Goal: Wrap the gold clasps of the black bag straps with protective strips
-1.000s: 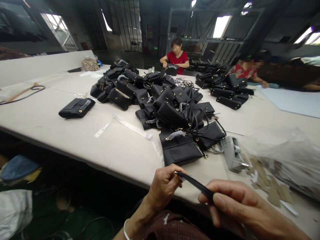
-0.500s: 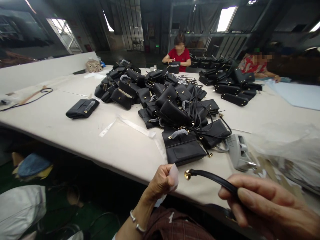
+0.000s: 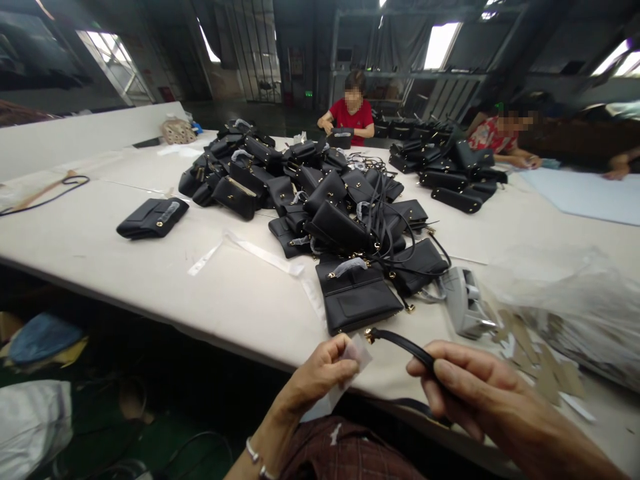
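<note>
At the table's front edge, my left hand (image 3: 325, 373) pinches a thin translucent wrapping sheet (image 3: 356, 357) between thumb and fingers. A narrow black strap (image 3: 403, 345) is gripped by my right hand (image 3: 465, 383). Its gold metal end (image 3: 369, 336) points left, close to the upper corner of the sheet; whether the two touch I cannot tell. The strap's other end passes behind my right hand and is partly hidden. Just beyond my hands lies a black handbag (image 3: 360, 300) with a film-wrapped handle (image 3: 350, 268).
A large heap of black bags (image 3: 325, 193) covers the middle of the table (image 3: 240, 300). One bag (image 3: 153, 218) lies apart on the left. A grey tape dispenser (image 3: 466, 303), cardboard strips (image 3: 543, 360) and clear plastic (image 3: 590, 300) are at right. Co-workers (image 3: 353, 110) sit across the table.
My right hand has moved left, bringing the strap's gold end close to the sheet. The sheet in my left hand now spreads further right. The view has shifted slightly.
</note>
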Demonstrator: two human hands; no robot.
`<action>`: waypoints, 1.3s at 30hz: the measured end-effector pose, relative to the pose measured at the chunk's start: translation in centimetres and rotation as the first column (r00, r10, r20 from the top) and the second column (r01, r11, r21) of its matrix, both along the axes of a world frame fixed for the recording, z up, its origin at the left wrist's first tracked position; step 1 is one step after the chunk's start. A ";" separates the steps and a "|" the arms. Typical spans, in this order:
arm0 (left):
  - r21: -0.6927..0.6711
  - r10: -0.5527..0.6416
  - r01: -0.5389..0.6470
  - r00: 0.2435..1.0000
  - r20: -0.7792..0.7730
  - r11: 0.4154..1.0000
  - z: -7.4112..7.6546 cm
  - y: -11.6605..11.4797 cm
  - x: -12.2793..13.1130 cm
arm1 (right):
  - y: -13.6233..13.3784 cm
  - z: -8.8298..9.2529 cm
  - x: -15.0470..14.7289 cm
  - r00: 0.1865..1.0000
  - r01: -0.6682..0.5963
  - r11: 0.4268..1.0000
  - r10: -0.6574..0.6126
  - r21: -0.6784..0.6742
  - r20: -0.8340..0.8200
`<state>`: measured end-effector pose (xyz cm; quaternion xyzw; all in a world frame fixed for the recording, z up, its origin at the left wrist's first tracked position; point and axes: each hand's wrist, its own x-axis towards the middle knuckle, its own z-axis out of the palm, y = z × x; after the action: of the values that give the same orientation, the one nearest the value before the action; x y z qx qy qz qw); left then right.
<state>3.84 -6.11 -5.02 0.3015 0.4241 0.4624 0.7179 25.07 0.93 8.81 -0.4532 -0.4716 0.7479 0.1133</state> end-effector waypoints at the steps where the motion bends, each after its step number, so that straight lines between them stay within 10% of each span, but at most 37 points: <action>1: -0.002 0.005 -0.005 1.000 0.012 1.000 -0.2 -0.1 0.2 | -0.1 -0.1 0.0 1.000 0.015 1.000 -0.015 -0.001 0.010; 8: -0.064 0.179 -0.176 0.983 0.044 0.982 -1.2 -0.1 1.4 | -0.3 -0.3 0.4 0.999 0.015 1.000 -0.014 0.003 -0.044; 19: -0.166 0.119 -0.104 0.990 0.082 0.981 -1.2 -0.8 1.3 | -1.3 -0.6 1.3 0.984 -0.070 0.997 0.062 -0.045 -0.169; 27: -0.016 0.151 -0.162 0.945 -0.290 0.987 -2.0 -0.2 1.1 | -1.4 -0.7 1.5 0.991 -0.009 1.000 0.005 -0.030 -0.133; 39: -0.076 0.198 -0.203 0.978 -0.067 0.976 -2.7 -1.1 0.8 | -1.9 -0.4 1.4 0.991 -0.068 0.998 0.067 -0.009 -0.115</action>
<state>4.65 -7.19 -7.69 0.2408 0.4923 0.5056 0.6664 26.49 -0.94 8.45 -0.3941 -0.4744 0.7792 0.1118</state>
